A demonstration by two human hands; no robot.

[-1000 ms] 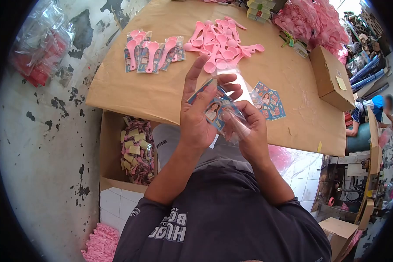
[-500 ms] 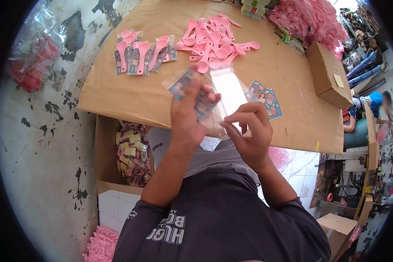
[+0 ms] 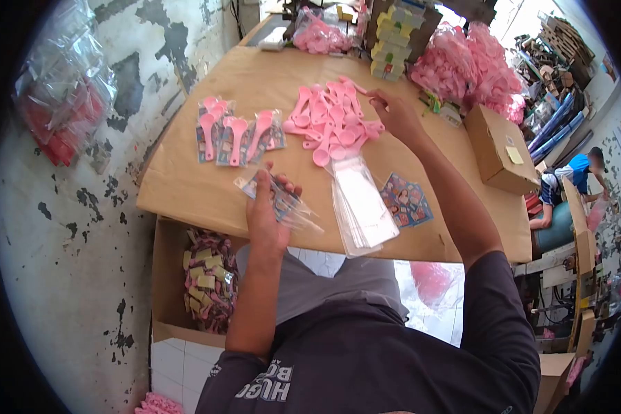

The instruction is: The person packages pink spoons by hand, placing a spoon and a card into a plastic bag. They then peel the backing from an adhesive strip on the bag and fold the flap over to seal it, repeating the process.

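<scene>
My left hand (image 3: 268, 214) is closed around a clear plastic bag (image 3: 300, 215) with a blue printed card showing inside it. Over the far right side of a pile of pink spoons (image 3: 334, 124), my right hand (image 3: 393, 114) has its fingertips on the end of one pink spoon (image 3: 354, 84). A stack of clear bags, whitish in the light (image 3: 362, 207), lies below the pile at the near table edge. Beside it, several printed cards (image 3: 405, 200) are fanned out. To the left, several bagged spoons with cards (image 3: 236, 141) lie in a group.
Brown paper covers the table (image 3: 186, 186). A cardboard box (image 3: 500, 148) stands on its right side, near large bags of pink spoons (image 3: 466, 65). Yellowish stacked containers (image 3: 391, 41) are at the back. An open carton (image 3: 172, 276) of packed items sits below left. Another person (image 3: 566, 179) is at far right.
My right hand has left the stack of bags and reached forward to the spoon pile. My left hand has moved left with the bag and card. The view has tilted up.
</scene>
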